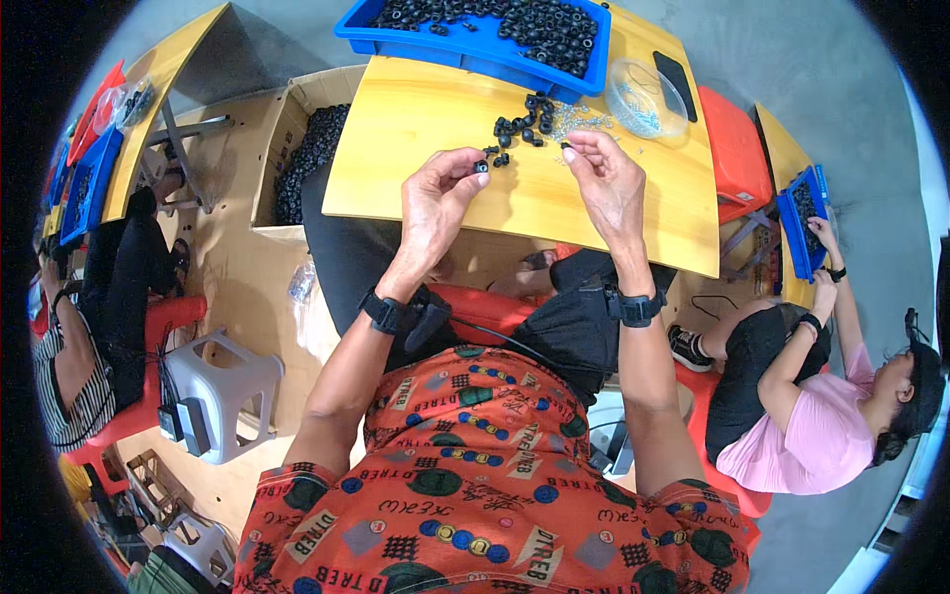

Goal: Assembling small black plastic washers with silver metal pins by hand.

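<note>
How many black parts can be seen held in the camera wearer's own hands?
2: one black part in the left hand, another black part in the right hand. More could be hidden inside either grip.

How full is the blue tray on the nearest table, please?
Partly full: many small black parts lie in the blue tray, but bare blue bottom shows between them.

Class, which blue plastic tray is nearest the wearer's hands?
The blue rectangular tray at top centre, on the yellow wooden table beyond the left hand and right hand; the left tray and right tray are farther off.
</note>
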Tool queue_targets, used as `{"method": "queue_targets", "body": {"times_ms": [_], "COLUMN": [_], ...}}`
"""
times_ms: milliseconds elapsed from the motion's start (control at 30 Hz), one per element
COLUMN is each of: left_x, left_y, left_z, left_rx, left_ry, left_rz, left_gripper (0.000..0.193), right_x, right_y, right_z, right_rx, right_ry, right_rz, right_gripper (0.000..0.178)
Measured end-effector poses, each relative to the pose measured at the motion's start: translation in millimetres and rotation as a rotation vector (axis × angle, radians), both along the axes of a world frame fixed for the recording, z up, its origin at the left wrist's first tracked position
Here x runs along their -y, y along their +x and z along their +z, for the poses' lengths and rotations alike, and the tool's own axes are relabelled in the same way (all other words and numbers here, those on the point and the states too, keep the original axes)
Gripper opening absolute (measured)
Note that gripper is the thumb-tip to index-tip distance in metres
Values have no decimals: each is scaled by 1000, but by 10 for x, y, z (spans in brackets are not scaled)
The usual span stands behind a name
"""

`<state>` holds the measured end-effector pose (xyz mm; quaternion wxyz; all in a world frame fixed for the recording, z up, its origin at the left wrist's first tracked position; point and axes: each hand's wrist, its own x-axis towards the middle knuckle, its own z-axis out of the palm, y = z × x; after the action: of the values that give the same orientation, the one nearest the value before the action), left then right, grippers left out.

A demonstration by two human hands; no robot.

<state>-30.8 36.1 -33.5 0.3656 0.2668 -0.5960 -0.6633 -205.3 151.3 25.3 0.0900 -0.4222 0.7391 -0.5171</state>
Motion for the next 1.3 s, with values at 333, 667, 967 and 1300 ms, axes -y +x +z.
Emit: {"method": "queue_targets", "body": {"times_ms": [333, 667, 967, 1300], "left_x": [34, -63, -175, -210], "left_y": [9, 16, 19, -25], "left_z": [-6, 155, 406, 356], "left_rx": [-11, -92, -97, -108], "left_ry": [-15, 104, 83, 117], "left_rz": [-4, -32, -150, -175], "left_gripper": [26, 31, 27, 25], "right_x": [-39, -218, -192, -159], "right_y": [138, 256, 470, 445], "right_z": [87, 95, 70, 61], "right_rx": [-7, 506, 657, 629], "right_ry": [11, 16, -147, -117], "right_rz": [25, 223, 279, 257], "right_gripper": [13, 14, 15, 16]}}
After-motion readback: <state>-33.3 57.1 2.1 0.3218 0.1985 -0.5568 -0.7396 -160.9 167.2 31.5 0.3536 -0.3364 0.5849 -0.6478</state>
